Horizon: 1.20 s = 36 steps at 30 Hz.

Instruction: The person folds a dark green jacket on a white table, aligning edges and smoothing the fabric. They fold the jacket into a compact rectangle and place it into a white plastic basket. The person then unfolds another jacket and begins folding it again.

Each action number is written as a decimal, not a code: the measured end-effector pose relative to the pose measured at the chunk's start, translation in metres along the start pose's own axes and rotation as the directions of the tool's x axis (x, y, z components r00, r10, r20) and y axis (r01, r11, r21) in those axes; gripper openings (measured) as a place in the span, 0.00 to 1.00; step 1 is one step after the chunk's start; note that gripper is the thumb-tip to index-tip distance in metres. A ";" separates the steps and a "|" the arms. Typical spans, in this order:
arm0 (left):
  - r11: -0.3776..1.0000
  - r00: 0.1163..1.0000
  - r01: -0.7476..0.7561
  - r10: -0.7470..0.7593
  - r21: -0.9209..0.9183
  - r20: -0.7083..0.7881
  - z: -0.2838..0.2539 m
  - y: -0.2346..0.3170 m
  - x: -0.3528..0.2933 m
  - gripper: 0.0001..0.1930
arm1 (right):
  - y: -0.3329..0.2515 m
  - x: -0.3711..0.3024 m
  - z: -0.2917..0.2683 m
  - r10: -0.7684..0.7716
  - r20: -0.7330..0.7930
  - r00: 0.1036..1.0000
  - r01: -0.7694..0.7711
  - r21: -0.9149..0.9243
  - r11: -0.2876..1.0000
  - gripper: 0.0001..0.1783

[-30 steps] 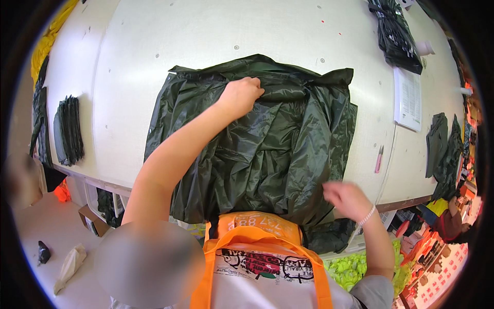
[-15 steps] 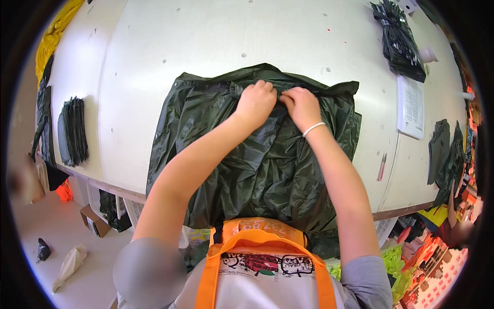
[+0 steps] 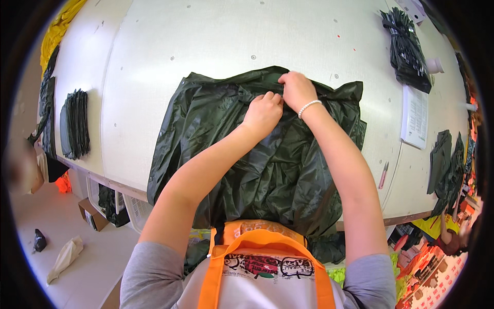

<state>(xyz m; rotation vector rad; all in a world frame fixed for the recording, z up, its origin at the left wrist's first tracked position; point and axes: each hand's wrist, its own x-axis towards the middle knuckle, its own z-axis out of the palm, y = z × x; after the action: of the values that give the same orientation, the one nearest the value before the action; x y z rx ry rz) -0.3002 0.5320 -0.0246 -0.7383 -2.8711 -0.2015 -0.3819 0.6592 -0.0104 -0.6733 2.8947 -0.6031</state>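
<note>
A dark green, shiny, crinkled garment point(image 3: 247, 165) lies spread over the table in front of me, its lower part hanging over the near edge. Near its far side, my left hand point(image 3: 264, 110) is closed in a pinch on the fabric, with the fingertips curled under. Just to the right and slightly farther away, my right hand point(image 3: 299, 93) is closed too, thumb and finger pinching the cloth by the folded far edge. The hands are close together. What small part of the fabric lies between the fingertips is hidden.
The white table point(image 3: 206, 31) carries a stack of folded dark pieces point(image 3: 75, 124) at left. At right are a tied dark bundle point(image 3: 406, 49), a printed paper stack point(image 3: 415, 117), small snips point(image 3: 383, 175) and dark green pieces point(image 3: 446, 159). A cardboard box point(image 3: 92, 213) stands on the floor.
My right hand has moved up toward the garment's far edge. My left hand has come slightly nearer to me. The whole view has shifted a little.
</note>
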 end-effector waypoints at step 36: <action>0.994 0.991 -0.003 -0.012 0.107 0.135 -0.014 -0.114 0.049 0.07 | -0.003 -0.043 0.021 -0.093 -0.132 0.987 0.079 -0.104 0.991 0.20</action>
<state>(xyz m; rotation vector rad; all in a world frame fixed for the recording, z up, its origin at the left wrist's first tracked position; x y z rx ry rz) -0.3961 0.4534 -0.0110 -0.7525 -2.9829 0.0025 -0.3378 0.6685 -0.0275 -0.8039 3.0527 -0.5388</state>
